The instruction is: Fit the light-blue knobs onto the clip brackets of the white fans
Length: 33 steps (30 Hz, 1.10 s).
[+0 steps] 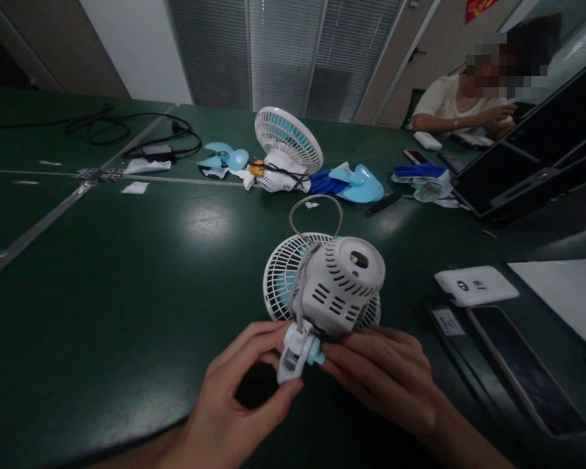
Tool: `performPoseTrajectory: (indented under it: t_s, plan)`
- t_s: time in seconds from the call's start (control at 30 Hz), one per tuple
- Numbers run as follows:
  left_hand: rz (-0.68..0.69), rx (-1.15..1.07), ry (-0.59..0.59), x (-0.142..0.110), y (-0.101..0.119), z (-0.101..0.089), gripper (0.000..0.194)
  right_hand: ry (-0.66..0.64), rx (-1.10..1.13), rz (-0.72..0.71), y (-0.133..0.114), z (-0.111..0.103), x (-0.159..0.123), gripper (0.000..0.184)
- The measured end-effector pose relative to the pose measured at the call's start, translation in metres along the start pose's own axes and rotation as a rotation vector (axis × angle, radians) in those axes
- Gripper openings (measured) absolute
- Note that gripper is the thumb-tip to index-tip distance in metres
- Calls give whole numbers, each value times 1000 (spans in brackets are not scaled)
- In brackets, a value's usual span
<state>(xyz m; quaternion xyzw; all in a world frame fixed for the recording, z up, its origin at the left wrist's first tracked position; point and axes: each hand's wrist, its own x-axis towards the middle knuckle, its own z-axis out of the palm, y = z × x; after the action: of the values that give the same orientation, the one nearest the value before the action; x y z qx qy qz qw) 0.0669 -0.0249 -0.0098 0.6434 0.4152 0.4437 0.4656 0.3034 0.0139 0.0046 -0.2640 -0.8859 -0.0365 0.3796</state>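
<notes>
A small white electric fan (342, 286) rests grille-down on the table, its vented motor housing towards me. Light blue blades show through its grille (279, 277). From the housing's near side sticks a white hinged bracket (291, 365), and my left hand (244, 384) grips it between thumb and fingers. A light blue knob (316, 352) sits on the bracket's right side. My right hand (385, 371) has its fingertips closed at that knob, with other fingers under the housing, partly hidden. The fan's grey cord (342, 212) loops up behind it.
Farther back stand another white fan (288, 143), loose light blue fan blades (359, 184) and blue gloves (322, 182). A black cable with adapter (159, 153) lies left. On the right are a phone (527, 368), a white device (476, 285) and a black case (537, 143). A person (459, 111) sits beyond.
</notes>
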Motion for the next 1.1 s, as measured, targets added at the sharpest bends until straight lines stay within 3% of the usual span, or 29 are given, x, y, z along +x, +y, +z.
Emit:
performPoseTrajectory:
  t_s: [0.3, 0.57, 0.83, 1.1]
  plan:
    - [-9, 3, 4, 0, -2, 0, 49, -16, 75, 3, -5, 4, -1, 4]
    - [-10, -2, -4, 0, -2, 0, 48, -19, 35, -65, -10, -5, 5, 13]
    - [-16, -3, 7, -2, -2, 1, 48, 29, 2, 75, -8, -2, 4, 12]
    - [-7, -7, 21, -2, -1, 1, 47, 5, 65, 1, -17, 1, 6, 13]
